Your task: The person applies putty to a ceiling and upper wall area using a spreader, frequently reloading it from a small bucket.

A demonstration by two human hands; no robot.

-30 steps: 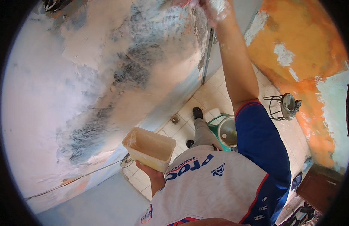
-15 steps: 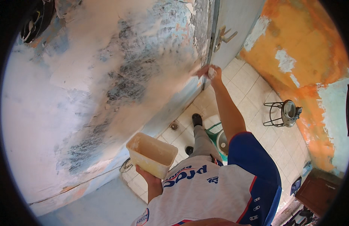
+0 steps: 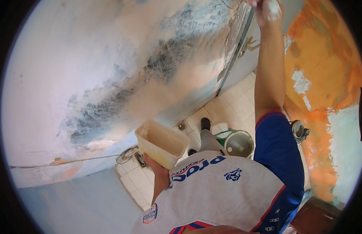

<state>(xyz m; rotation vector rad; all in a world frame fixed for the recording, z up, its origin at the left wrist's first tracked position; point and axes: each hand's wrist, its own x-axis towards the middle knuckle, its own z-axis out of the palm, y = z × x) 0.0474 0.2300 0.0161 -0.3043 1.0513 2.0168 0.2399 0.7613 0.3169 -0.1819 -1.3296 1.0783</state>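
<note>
My left hand [image 3: 155, 165] is closed around the side of a cream rectangular plastic tub [image 3: 159, 154], held at waist height with its mouth facing up. Pale residue coats the inside of the tub. High at the top edge, my right hand [image 3: 265, 13] is raised beside the door frame with its fingers curled. White paste smears that hand, and the picture's edge cuts off whatever it grips. Beside me on the left stands the wall [image 3: 126, 74], patched with smooth beige-white coating and dark, rough, bluish-grey areas.
A grey door with a lever handle [image 3: 245, 46] adjoins the wall. By my feet on the tiled floor [image 3: 136, 181] sits a bucket [image 3: 237, 136] next to something green. Coiled cable [image 3: 126, 156] lies at the wall's base. A small pot [image 3: 297, 128] is near the orange wall [image 3: 321, 58].
My right hand has risen from beside the lower door frame to the top edge, its arm now stretched upward. The tub stays in my left hand. The view has shifted.
</note>
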